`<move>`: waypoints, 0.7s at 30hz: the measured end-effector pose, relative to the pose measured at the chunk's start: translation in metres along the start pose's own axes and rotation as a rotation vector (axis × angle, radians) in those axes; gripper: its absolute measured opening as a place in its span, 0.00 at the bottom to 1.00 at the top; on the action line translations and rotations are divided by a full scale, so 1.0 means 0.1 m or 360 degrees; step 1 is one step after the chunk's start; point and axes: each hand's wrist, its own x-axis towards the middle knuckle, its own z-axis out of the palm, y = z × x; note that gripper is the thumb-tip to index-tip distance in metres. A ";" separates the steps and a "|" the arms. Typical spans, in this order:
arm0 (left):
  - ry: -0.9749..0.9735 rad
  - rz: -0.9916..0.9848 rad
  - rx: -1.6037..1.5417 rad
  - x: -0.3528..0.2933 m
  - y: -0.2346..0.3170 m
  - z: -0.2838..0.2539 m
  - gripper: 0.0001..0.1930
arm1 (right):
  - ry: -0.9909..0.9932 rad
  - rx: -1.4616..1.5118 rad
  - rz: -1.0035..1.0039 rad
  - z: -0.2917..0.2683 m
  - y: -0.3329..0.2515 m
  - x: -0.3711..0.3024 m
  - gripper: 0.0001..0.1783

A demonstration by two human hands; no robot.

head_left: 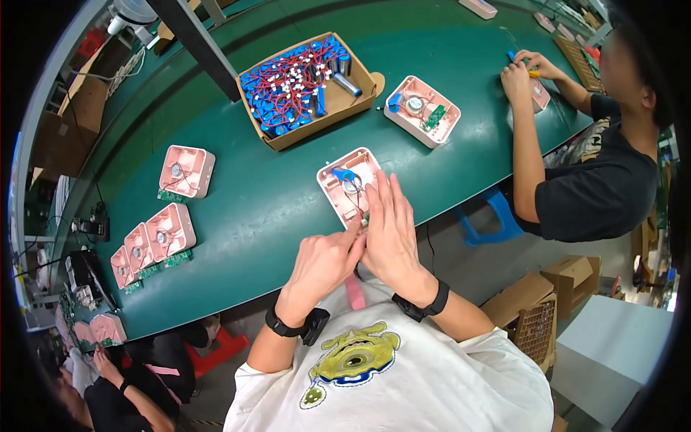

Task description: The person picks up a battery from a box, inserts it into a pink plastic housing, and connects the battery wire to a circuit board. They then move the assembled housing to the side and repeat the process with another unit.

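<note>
In front of me on the green table is a pink plastic housing (330,189), open side up. Inside it sit a round speaker (352,185), a blue battery (342,174) and thin wires. My left hand (324,263) is curled at the housing's near end, index finger and thumb close together by a small green circuit board (365,219). What those fingertips hold, if anything, is hidden. Flat along the housing's right side lies my right hand (392,237), fingers stretched out, covering part of that wall and of the board.
Beyond stands a cardboard box (277,142) of blue batteries with red wires. Right of it is another pink housing (422,131) with a battery inside. Several housings with boards line the left. Co-workers sit at right, hands on a housing (540,95), and lower left.
</note>
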 end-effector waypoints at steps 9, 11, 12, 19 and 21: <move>0.0507 -0.0143 -0.0136 -0.24 -0.24 -0.37 0.14 | -0.0003 -0.0037 0.0073 -0.12 0.33 0.28 0.49; 0.0558 -0.0171 -0.0087 -0.36 -0.44 -0.47 0.12 | 0.0013 -0.0172 0.0127 -0.10 0.44 0.34 0.47; 0.0610 -0.0234 -0.0030 -0.42 -0.52 -0.53 0.11 | 0.0008 -0.0224 0.0140 -0.10 0.47 0.37 0.46; 0.0991 -0.0462 0.0187 -0.72 -0.88 -1.09 0.09 | 0.0034 -0.0355 0.0148 -0.13 0.86 0.55 0.54; 0.1140 -0.0457 0.0299 -0.73 -1.05 -1.26 0.08 | -0.0001 -0.0374 0.0151 -0.16 0.99 0.61 0.54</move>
